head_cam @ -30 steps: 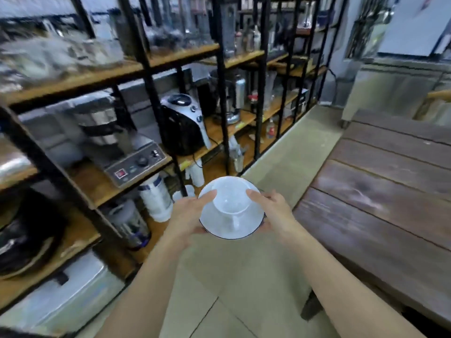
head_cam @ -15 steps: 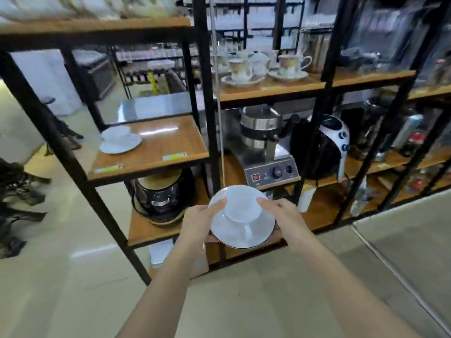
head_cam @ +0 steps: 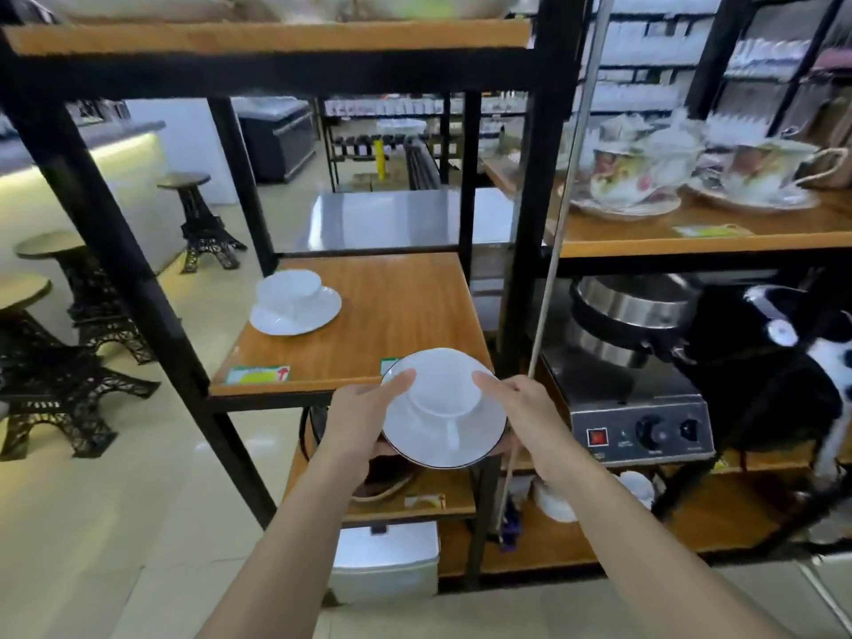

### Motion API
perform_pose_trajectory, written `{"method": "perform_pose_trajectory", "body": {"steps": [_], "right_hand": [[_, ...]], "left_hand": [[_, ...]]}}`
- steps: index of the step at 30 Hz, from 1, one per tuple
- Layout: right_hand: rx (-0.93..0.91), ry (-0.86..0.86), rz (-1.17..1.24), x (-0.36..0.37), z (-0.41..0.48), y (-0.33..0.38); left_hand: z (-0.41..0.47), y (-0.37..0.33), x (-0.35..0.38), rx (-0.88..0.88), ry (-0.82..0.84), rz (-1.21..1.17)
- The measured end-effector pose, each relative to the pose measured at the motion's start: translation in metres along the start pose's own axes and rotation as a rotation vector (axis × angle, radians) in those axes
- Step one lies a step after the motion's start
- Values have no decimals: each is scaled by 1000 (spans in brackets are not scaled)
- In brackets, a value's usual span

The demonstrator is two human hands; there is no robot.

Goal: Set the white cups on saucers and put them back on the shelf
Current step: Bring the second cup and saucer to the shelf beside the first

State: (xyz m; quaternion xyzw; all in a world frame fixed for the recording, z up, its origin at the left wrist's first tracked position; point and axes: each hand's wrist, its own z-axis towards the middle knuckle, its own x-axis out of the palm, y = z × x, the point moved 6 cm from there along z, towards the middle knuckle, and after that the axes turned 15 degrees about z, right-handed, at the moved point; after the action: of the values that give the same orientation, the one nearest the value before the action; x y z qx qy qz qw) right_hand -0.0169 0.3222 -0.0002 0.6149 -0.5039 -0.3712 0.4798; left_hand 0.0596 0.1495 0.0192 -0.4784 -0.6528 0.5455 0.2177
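I hold a white saucer [head_cam: 415,438] level in both hands, with a white cup [head_cam: 445,393] standing on it, handle toward me. My left hand [head_cam: 362,417] grips the saucer's left rim and my right hand [head_cam: 518,408] grips its right rim. The saucer hovers just in front of the front right corner of a wooden shelf [head_cam: 382,325]. On that shelf, at its back left, stands a second white cup [head_cam: 288,290] on its own white saucer [head_cam: 318,313].
Black metal uprights [head_cam: 530,223] frame the shelf on both sides. To the right stand flowered cups on saucers [head_cam: 631,182] and, below, a steel appliance with knobs [head_cam: 641,408]. Black tower-shaped stools [head_cam: 203,223] stand on the floor at left.
My view has swung left from the table and aisle onto the shelving. The cup and saucer in my hands have come closer to the wooden shelf with the other cup.
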Motion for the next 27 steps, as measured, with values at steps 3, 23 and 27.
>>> {"method": "perform_pose_trajectory", "body": {"steps": [3, 23, 27], "right_hand": [[21, -5, 10, 23, 39, 7], [11, -205, 73, 91, 209, 56], [12, -247, 58, 91, 225, 55]], "left_hand": [[39, -9, -12, -16, -17, 14], [242, -55, -17, -89, 95, 22], [262, -54, -7, -141, 95, 9]]}}
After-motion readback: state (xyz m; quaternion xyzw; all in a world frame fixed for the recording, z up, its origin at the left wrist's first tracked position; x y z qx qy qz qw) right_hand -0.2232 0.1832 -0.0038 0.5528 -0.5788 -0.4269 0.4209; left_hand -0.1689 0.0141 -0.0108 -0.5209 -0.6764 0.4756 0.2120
